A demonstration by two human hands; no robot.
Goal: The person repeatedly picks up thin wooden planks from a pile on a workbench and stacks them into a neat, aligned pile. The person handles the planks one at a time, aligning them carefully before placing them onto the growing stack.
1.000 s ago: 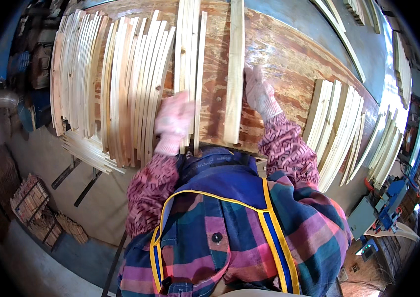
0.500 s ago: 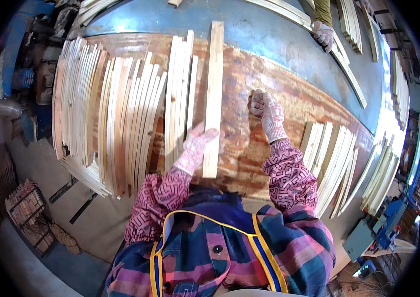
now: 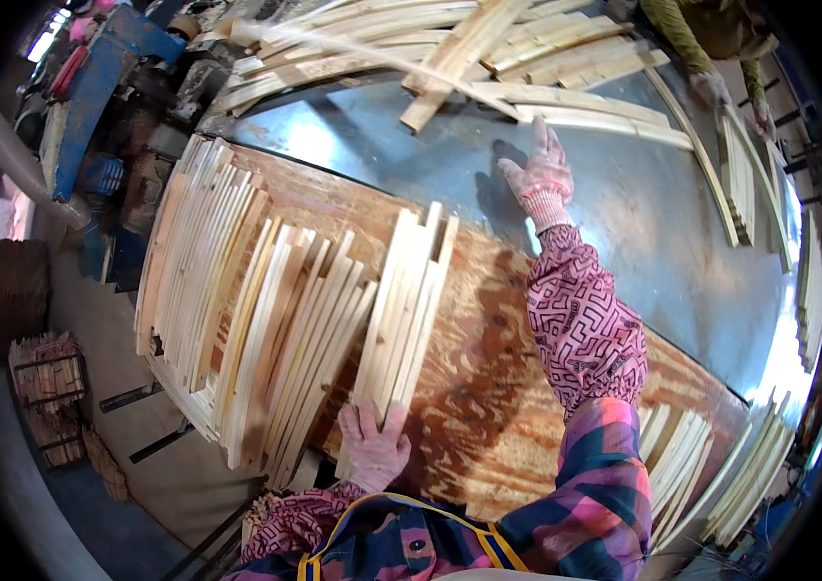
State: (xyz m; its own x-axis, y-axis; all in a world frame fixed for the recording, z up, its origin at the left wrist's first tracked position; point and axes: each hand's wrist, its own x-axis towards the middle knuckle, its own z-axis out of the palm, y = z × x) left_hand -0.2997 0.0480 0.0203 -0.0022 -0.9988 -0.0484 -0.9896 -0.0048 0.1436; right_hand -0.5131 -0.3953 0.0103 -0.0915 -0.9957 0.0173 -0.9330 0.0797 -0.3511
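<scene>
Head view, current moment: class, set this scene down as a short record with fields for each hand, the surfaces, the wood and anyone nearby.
Left hand: pink-gloved, open, fingers spread over the near ends of a group of long, pale wooden strips
Right hand: pink-gloved, open, extended above a smooth blue-grey metal surface; contact with wood unclear
Near surface: streaked brown wooden board
Left side: further pale wooden strips in rows
Far side: crossing pale wooden boards
Nearby: another person's pale-gloved hand, upper right
</scene>
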